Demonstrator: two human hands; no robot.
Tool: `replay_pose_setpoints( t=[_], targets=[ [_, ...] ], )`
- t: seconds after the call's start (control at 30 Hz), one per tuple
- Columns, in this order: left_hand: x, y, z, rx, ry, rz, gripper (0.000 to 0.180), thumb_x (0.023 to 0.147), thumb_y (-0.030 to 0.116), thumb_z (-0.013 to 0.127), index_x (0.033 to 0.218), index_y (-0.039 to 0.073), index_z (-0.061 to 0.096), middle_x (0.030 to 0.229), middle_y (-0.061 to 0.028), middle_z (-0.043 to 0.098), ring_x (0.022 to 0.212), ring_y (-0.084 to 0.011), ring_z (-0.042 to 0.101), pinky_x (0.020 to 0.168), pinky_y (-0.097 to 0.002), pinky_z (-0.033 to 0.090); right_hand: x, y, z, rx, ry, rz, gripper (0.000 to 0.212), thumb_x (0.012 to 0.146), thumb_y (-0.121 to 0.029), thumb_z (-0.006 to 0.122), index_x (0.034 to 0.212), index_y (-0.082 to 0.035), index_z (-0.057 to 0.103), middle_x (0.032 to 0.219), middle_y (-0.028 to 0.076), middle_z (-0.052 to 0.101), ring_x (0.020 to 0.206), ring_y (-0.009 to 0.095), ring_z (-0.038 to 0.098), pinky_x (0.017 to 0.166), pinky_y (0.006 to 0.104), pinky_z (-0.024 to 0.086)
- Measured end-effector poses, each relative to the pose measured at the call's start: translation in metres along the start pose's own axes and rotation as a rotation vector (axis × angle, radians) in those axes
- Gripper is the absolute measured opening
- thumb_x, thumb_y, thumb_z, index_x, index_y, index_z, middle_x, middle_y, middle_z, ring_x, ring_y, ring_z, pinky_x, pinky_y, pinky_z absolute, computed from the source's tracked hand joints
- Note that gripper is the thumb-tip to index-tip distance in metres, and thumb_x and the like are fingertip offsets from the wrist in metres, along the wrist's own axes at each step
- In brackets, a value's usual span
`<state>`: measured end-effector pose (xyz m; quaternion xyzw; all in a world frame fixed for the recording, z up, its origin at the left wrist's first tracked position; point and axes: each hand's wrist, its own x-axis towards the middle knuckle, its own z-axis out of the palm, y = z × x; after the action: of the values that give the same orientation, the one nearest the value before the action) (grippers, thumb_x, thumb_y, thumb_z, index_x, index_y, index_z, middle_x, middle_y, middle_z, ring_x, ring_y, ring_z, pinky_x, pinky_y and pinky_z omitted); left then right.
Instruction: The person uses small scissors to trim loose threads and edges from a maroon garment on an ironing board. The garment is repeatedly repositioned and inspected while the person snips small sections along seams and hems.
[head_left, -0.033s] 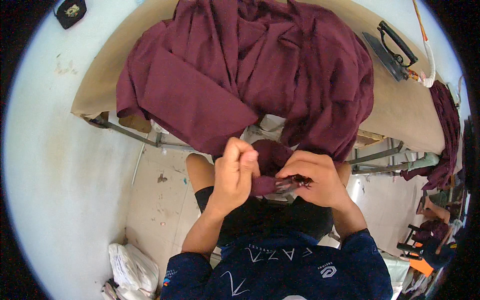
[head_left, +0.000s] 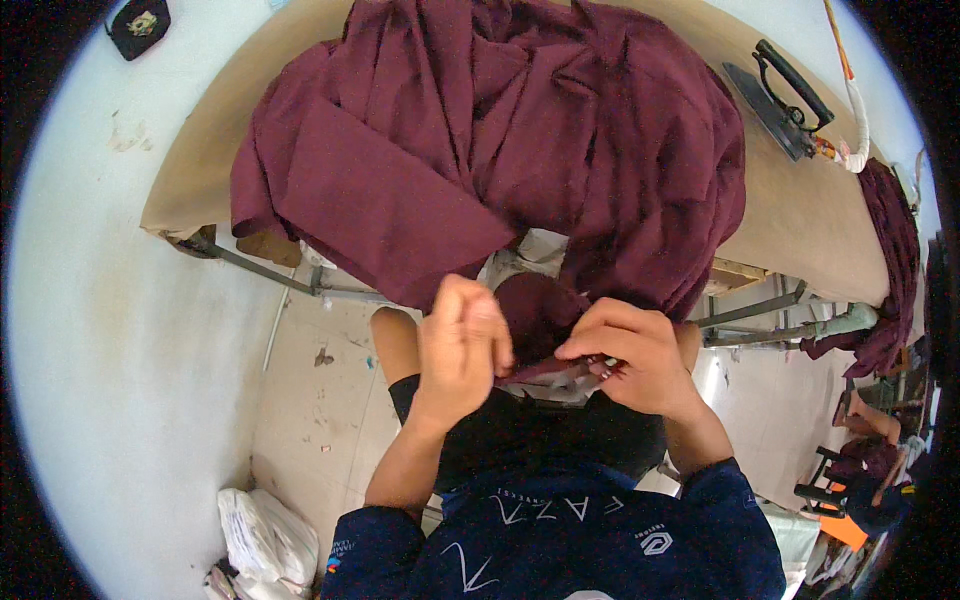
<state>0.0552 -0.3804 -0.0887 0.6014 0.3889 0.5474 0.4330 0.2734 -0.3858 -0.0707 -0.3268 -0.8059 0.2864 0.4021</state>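
Observation:
A large maroon cloth (head_left: 400, 190) lies in folds over the padded table and hangs off its near edge toward my lap. Above my thighs, my left hand (head_left: 462, 345) is curled closed, its fingertips at the hanging part of this cloth; slight blur softens them. Opposite it, my right hand (head_left: 632, 358) pinches the cloth's edge between thumb and fingers. Small dark, shiny bits show inside the right hand's curl, too small to name. A narrow strip of the cloth stretches between both hands.
On the table's right side rests an iron (head_left: 785, 100) with a black handle and a wrapped cord. More maroon cloth (head_left: 885, 265) hangs off the right end. White sacks (head_left: 265, 540) sit on the floor at lower left. Another person's leg (head_left: 875, 418) appears at far right.
My left hand has shifted slightly left. The cloth strip between my hands looks thinner and has turned, and fewer of the dark bits show at my right hand.

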Motion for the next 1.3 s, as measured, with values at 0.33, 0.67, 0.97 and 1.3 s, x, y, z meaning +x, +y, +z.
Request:
replay_pose_setpoints(
  t=[0.33, 0.67, 0.97, 1.3],
  targets=[
    [-0.019, -0.038, -0.063, 0.531, 0.460, -0.086, 0.019, 0.092, 0.010, 0.070, 0.108, 0.001, 0.062, 0.096, -0.0052, 0.069, 0.081, -0.0127, 0.066, 0.071, -0.0270, 0.052, -0.019, 0.017, -0.019, -0.153, 0.247, -0.193, 0.028, 0.054, 0.003, 0.072, 0.076, -0.013, 0.073, 0.080, 0.001, 0.053, 0.058, 0.013, 0.054, 0.048, 0.0256, 0.040],
    [-0.009, -0.036, 0.012, -0.134, -0.012, -0.202, 0.034, 0.094, 0.012, 0.069, 0.125, -0.001, 0.060, 0.112, -0.0089, 0.068, 0.100, -0.0145, 0.063, 0.090, -0.0299, 0.050, -0.028, 0.019, -0.009, -0.089, 0.225, -0.233, 0.030, 0.052, 0.001, 0.072, 0.077, -0.015, 0.074, 0.075, 0.000, 0.051, 0.059, 0.015, 0.057, 0.050, 0.0283, 0.043],
    [0.005, -0.005, 0.021, -0.178, 0.005, -0.197, 0.030, 0.088, 0.001, 0.074, 0.113, -0.002, 0.058, 0.094, -0.0090, 0.072, 0.084, -0.0092, 0.066, 0.076, -0.0218, 0.052, -0.051, 0.004, -0.040, 0.368, -0.085, 0.329, 0.037, 0.070, 0.000, 0.081, 0.104, -0.008, 0.072, 0.094, 0.002, 0.058, 0.082, 0.012, 0.058, 0.066, 0.0260, 0.045],
    [-0.007, 0.000, 0.027, 0.079, 0.008, 0.002, 0.035, 0.082, 0.002, 0.079, 0.107, 0.002, 0.053, 0.088, -0.0085, 0.074, 0.084, -0.0085, 0.067, 0.074, -0.0217, 0.050, 0.015, -0.002, -0.004, 0.183, 0.097, 0.216, 0.022, 0.079, -0.012, 0.080, 0.097, -0.001, 0.072, 0.081, 0.006, 0.061, 0.072, 0.019, 0.061, 0.067, 0.0288, 0.048]
  ],
)
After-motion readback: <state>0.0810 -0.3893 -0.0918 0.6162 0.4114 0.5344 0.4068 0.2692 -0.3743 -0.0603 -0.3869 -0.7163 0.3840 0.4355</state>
